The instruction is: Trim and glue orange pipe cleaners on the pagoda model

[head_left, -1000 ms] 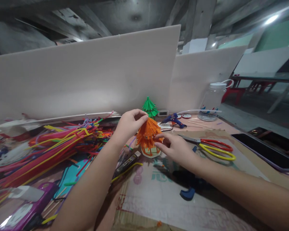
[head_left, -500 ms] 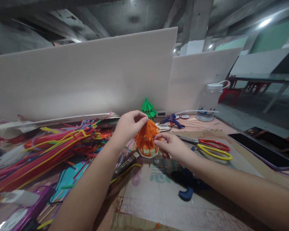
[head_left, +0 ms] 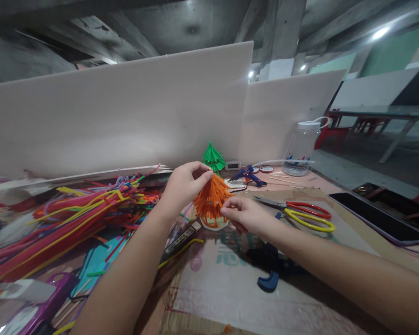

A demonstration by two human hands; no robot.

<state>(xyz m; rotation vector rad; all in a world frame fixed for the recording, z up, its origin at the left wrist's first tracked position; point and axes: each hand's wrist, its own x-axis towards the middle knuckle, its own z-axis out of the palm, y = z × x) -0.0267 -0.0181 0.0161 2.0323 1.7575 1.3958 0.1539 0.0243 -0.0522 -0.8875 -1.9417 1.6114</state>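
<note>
An orange pipe-cleaner tree [head_left: 212, 197] stands upright on a pale round base [head_left: 213, 227], its layered strands drooping outward. My left hand [head_left: 188, 186] pinches the tip of this tree between thumb and fingers. At its lower right side, my right hand [head_left: 242, 213] is closed, thumb and forefinger pinched at the ends of the orange strands. The fingers partly hide those ends. Just behind is a green pipe-cleaner tree [head_left: 213, 158], its lower part covered by the orange one.
Bundled pipe cleaners [head_left: 87, 214] lie left. A blue glue gun [head_left: 247, 175] sits behind my right hand. Scissors [head_left: 309, 216] and a phone [head_left: 377, 218] are at right, a bottle [head_left: 302, 149] behind. A dark blue-handled tool [head_left: 268, 281] lies below my right forearm. White boards [head_left: 125, 116] stand at the back.
My right hand has shifted very slightly along the lower right strands. My left hand keeps its pinch on the orange tree's tip. The whole view has moved a little.
</note>
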